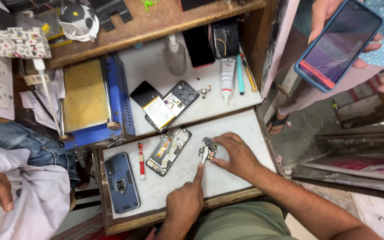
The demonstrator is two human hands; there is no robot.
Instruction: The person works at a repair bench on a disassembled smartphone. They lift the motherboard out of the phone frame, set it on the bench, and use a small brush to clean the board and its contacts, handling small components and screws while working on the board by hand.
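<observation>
A small dark circuit board (209, 149) lies near the desk's (232, 129) right edge; right hand (238, 155) pinches it, left hand's (185, 204) extended forefinger touches its connector.

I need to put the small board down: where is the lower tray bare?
Bare white surface lies below the opened phone frame, between the blue phone case and the left hand. Another patch sits beyond the right hand toward the tray's right edge. The upper shelf is crowded.
</observation>
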